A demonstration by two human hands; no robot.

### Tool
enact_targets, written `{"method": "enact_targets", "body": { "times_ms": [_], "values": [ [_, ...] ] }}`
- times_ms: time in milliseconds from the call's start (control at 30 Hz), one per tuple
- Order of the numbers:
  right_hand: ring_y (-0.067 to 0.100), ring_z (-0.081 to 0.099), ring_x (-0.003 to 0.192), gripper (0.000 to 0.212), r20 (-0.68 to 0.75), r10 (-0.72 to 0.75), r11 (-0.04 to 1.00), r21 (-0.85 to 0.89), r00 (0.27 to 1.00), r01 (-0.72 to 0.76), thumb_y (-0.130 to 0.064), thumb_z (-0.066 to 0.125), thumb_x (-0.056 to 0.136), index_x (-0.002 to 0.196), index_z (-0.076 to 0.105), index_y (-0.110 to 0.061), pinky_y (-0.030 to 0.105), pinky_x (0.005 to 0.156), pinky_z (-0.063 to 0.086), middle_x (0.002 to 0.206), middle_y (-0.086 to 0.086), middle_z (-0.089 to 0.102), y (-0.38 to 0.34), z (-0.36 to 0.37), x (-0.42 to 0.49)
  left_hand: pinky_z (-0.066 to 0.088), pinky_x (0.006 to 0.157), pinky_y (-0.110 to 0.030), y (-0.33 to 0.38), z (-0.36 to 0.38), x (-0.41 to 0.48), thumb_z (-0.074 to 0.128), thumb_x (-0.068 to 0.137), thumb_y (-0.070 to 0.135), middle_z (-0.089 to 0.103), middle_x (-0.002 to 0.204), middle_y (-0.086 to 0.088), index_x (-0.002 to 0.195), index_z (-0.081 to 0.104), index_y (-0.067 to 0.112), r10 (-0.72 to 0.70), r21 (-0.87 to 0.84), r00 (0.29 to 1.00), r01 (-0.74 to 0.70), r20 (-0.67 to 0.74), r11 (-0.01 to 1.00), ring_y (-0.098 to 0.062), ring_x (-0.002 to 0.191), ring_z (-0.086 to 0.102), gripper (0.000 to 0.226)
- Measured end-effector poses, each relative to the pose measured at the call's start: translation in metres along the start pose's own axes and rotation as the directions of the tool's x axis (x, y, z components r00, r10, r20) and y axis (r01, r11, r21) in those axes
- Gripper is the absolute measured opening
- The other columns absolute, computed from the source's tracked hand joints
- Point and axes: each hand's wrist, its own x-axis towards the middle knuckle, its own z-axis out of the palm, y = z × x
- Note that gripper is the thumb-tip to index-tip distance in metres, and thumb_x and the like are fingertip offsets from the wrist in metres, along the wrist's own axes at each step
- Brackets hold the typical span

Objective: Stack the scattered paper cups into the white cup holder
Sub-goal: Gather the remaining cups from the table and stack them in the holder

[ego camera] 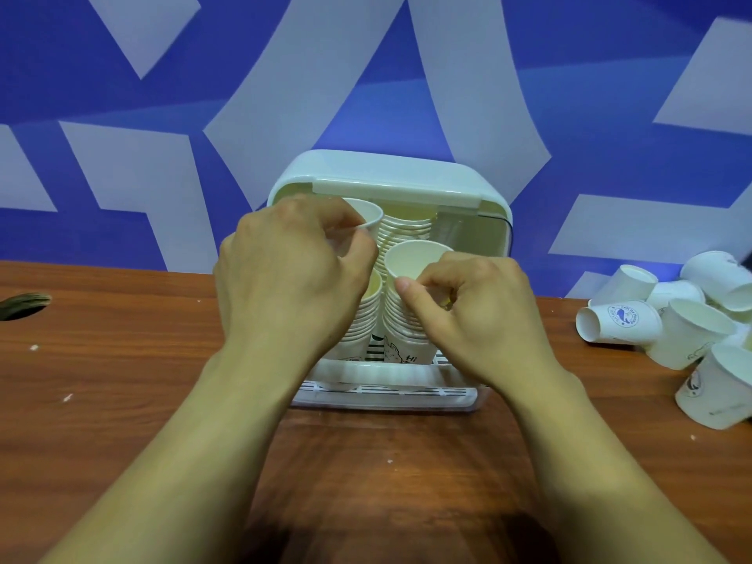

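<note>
The white cup holder (390, 179) stands on the wooden table at the centre, its lid raised, with several stacks of paper cups inside. My left hand (293, 274) pinches the rim of the top cup (368, 215) of the back left stack. My right hand (468, 315) pinches the rim of the top cup (415, 258) of the front right stack (401, 319). A further stack (405, 230) shows behind, between the two hands. A pile of scattered paper cups (683, 323) lies on the table at the right.
The wooden table (122, 360) runs to a blue and white patterned wall behind the holder. A round cable hole (24, 305) sits at the table's left edge. Small white scraps (67, 397) dot the table top.
</note>
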Motion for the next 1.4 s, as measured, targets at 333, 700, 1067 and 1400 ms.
{"method": "enact_targets", "body": {
  "times_ms": [333,700,1067,1400],
  "values": [
    [0.030,0.046,0.066,0.057,0.157,0.170,0.971,-0.197,0.973,-0.138,-0.056,0.047,0.092,0.048,0.039,-0.020,0.032,0.055,0.033,0.053,-0.002,0.040,-0.003,0.004,-0.005,0.044,0.069,-0.033,-0.002,0.001,0.000,0.053,0.081,0.048,0.072,0.086,0.011,0.090,0.073,0.037,-0.002,0.027,1.000,0.002,0.019,1.000,-0.027,0.087,0.062,0.024],
    [0.033,0.049,0.064,0.057,0.159,0.154,0.979,-0.156,0.975,-0.129,-0.056,0.046,0.091,0.052,0.043,-0.014,0.034,0.055,0.042,0.052,0.004,0.042,0.001,0.005,-0.005,0.035,0.067,-0.031,0.001,0.003,-0.005,0.055,0.087,0.053,0.072,0.092,0.008,0.093,0.072,0.041,0.023,0.217,0.986,-0.059,0.166,0.974,-0.029,0.094,0.061,0.021],
    [0.028,0.042,0.059,0.060,0.174,0.140,0.982,-0.151,0.975,-0.114,-0.057,0.045,0.091,0.047,0.036,-0.017,0.032,0.054,0.029,0.051,0.003,0.040,0.002,0.006,-0.004,0.040,0.067,-0.032,-0.013,0.015,-0.005,0.054,0.090,0.051,0.069,0.102,-0.001,0.101,0.069,0.045,-0.063,0.337,0.907,-0.089,0.416,0.937,-0.032,0.098,0.061,0.019],
    [0.024,0.044,0.066,0.052,0.169,0.108,0.982,-0.174,0.980,-0.078,-0.051,0.041,0.097,0.055,0.034,-0.021,0.033,0.054,0.027,0.063,-0.001,0.041,-0.004,0.010,-0.008,0.039,0.069,-0.032,-0.014,0.010,-0.004,0.051,0.092,0.044,0.069,0.101,-0.001,0.103,0.068,0.043,-0.082,0.368,0.879,-0.111,0.470,0.923,-0.032,0.097,0.060,0.019]
  ]
}}
